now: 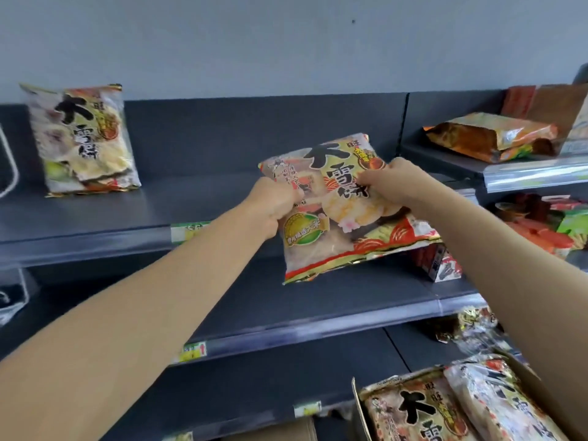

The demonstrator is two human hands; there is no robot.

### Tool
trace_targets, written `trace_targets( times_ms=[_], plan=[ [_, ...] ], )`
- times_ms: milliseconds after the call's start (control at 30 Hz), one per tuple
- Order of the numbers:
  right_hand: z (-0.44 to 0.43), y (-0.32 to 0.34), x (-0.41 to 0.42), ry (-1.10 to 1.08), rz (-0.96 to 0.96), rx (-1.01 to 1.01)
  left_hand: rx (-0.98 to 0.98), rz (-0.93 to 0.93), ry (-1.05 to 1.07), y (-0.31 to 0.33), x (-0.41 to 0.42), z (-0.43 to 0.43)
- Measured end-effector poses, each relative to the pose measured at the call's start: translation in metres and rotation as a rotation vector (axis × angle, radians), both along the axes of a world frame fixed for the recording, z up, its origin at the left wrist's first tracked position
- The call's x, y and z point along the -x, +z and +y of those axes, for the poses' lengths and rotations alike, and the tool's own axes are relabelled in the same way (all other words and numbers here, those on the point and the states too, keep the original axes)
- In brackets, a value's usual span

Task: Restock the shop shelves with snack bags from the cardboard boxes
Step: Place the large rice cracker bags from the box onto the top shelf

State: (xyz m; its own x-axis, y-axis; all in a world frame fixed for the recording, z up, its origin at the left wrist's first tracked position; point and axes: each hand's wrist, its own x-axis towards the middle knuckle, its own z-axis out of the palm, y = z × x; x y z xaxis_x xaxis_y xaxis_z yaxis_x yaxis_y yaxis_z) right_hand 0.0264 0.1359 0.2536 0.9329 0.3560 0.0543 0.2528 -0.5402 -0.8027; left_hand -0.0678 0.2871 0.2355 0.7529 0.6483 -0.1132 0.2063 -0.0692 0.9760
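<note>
Gripping one snack bag (left hand, right hand), one upright bag, two boxed bags

Centre: left grip and right grip pinch a tilted bag by its side edges, before the shelves. At 10 o'clock, a second bag stands on the top shelf. At 5 o'clock, an open box holds more bags.

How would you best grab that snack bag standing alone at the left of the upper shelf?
Probably by its side edges near the top, coming from the front. The standing bag faces out, upright against the back panel, so its rear is blocked while both sides are free.
</note>
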Motion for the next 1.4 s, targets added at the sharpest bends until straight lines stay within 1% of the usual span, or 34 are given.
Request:
trace_targets(
  times_ms=[100, 233, 433, 500, 567, 733, 867, 1067, 1233, 1400],
  plan=[
    [0.057, 0.016, -0.001, 0.039, -0.018, -0.106, -0.038, -0.117, 0.11, 0.021, 0.003, 0.054],
    [0.141, 0.029, 0.004, 0.11, -0.053, -0.22, -0.129, -0.193, 0.209, 0.044, 0.015, 0.138],
    [0.261, 0.038, 0.006, 0.19, -0.134, -0.298, -0.165, -0.276, 0.192, 0.062, 0.028, 0.256],
    [0.298, 0.034, 0.005, 0.198, -0.145, -0.296, -0.146, -0.285, 0.164, 0.064, 0.031, 0.287],
    [0.33, 0.026, 0.001, 0.183, -0.143, -0.258, -0.119, -0.262, 0.126, 0.061, 0.03, 0.316],
    [0.385, 0.004, -0.013, 0.164, -0.112, -0.188, -0.119, -0.095, 0.079, 0.045, 0.024, 0.37],
    [0.411, 0.001, -0.02, 0.149, -0.077, -0.179, -0.135, -0.062, 0.066, 0.037, 0.015, 0.398],
    [0.437, 0.003, -0.021, 0.144, -0.036, -0.174, -0.278, -0.02, 0.121, 0.032, 0.0, 0.429],
    [0.445, 0.0, -0.019, 0.104, -0.021, -0.148, -0.522, 0.106, 0.174, 0.023, 0.0, 0.433],
    [0.444, 0.001, -0.014, 0.092, -0.031, -0.109, -0.506, 0.148, 0.171, 0.024, 0.002, 0.434]
  ],
)
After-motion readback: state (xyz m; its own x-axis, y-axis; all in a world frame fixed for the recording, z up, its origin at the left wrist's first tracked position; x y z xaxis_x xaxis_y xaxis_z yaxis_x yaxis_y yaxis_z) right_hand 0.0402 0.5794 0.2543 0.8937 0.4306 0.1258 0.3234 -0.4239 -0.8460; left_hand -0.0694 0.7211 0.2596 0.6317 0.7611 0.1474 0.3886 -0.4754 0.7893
